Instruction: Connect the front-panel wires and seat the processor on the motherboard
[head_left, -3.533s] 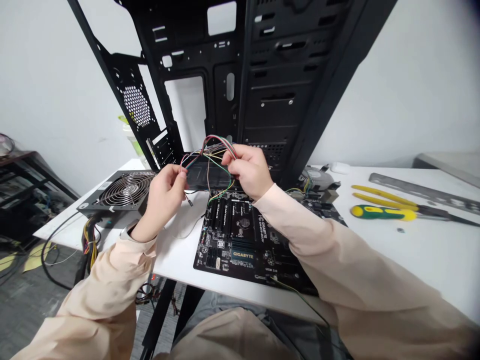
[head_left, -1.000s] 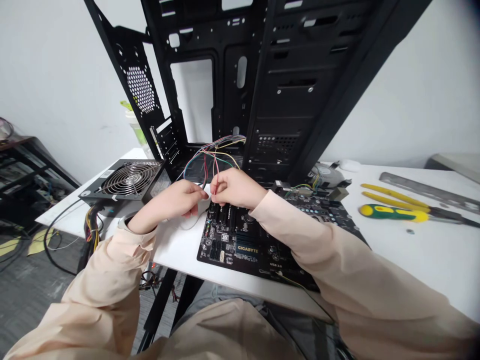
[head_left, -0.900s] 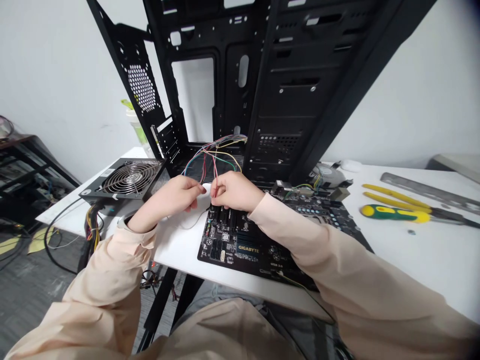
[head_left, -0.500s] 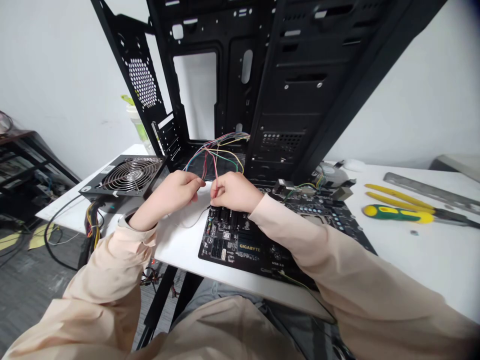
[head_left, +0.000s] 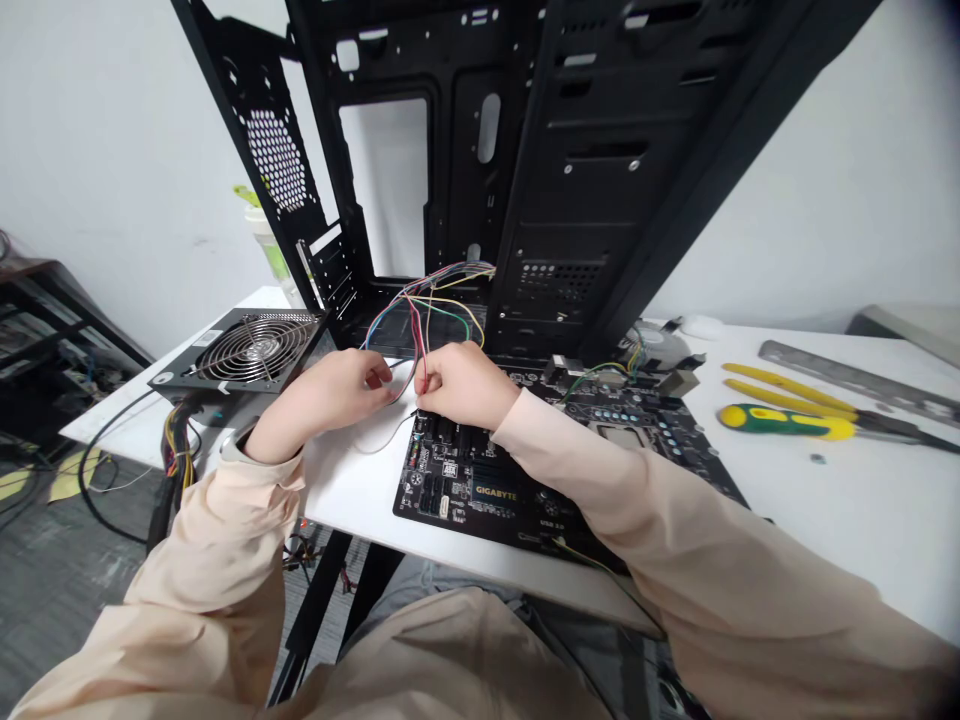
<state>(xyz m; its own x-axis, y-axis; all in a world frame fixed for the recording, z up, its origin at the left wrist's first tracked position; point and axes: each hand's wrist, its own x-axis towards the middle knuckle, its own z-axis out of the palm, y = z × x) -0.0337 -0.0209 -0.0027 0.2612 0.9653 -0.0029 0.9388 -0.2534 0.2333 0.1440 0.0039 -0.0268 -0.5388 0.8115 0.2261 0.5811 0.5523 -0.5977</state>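
My right hand (head_left: 465, 385) pinches a red and white wire (head_left: 426, 362) over the left edge of a black motherboard (head_left: 495, 490). A dark connector tip shows just under those fingertips. To its left, my left hand (head_left: 337, 390) has its fingers curled. A thin dark red cable (head_left: 405, 385) loops down into them, and its end is hidden. Both wires belong to a bundle of coloured wires (head_left: 450, 275), which comes out of the black computer case (head_left: 585, 200) standing behind the board.
A power supply with a round fan grille (head_left: 262, 350) lies at the left, its cable bundle (head_left: 178, 445) hanging over the table edge. At the right are yellow-handled pliers (head_left: 787, 390), a green and yellow screwdriver (head_left: 784, 421) and a grey metal strip (head_left: 847, 375). A bottle (head_left: 266, 240) stands behind the case.
My left hand has shifted slightly left and down, its fingers further from my right hand, and the dark red cable now bows toward it. My right hand keeps its pinch.
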